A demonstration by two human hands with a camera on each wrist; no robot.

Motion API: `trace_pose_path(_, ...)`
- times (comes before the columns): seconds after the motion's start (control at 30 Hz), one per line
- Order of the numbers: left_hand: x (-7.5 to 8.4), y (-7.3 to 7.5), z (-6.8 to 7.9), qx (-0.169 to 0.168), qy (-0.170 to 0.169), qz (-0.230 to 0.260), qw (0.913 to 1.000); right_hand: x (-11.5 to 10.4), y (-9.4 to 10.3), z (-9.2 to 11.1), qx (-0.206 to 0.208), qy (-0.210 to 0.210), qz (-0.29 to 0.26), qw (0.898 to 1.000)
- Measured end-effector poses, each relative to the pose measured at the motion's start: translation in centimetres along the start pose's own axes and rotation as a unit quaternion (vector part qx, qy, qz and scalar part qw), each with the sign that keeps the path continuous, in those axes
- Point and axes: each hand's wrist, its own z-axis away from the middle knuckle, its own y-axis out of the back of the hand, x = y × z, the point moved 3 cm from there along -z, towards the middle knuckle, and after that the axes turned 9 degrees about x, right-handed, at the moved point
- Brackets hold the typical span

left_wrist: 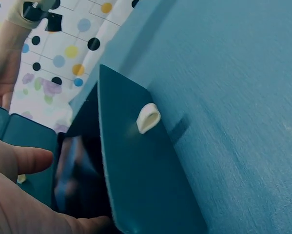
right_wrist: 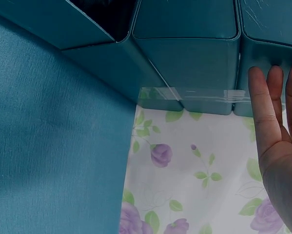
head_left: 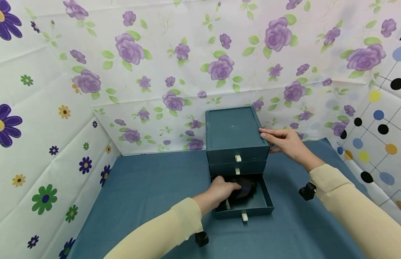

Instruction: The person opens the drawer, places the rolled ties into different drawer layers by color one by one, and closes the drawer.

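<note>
A dark teal three-drawer box (head_left: 234, 129) stands on the cloth, its bottom drawer (head_left: 268, 194) pulled out and the upper two closed. Inside that drawer lies a dark, glossy thing (head_left: 244, 189), blurred in the left wrist view, its kind unclear. My left hand (head_left: 218, 192) reaches over the drawer's left side, beside the dark thing. Thumb and fingers stand apart in the left wrist view, and some fingertips are hidden inside. With fairly straight fingers, my right hand (head_left: 286, 144) touches the right side of the box near its top.
Each drawer front carries a small cream pull tab (head_left: 244, 217). A pale narrow thing (head_left: 228, 204) shows at the open drawer's left side. Blue cloth (head_left: 148, 194) covers the table. Flowered sheeting (head_left: 174, 72) hangs behind, with a dotted panel (head_left: 378, 144) at right.
</note>
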Motion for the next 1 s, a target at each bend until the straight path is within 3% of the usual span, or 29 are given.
trace_pose_path(0.3,0.6,1.6,1.7,0.005,-0.028,-0.023,0.9993,-0.1,-0.1,0.0,0.0,-0.003,-0.005,1.0)
trace_pose_path(0.53,1.1,2.6,3.4,0.002,-0.137,-0.042,0.9898,-0.2,-0.1,0.1,-0.001,0.0,-0.002,1.0)
trace_pose_path(0.73,0.9,2.4,4.1,-0.026,-0.189,0.004,0.9816,-0.1,0.1,0.1,-0.001,-0.001,-0.008,1.0)
trace_pose_path(1.0,-1.0,1.7,3.6,-0.072,-0.21,0.057,0.9734,0.1,-0.1,0.0,-0.002,-0.006,-0.013,1.0)
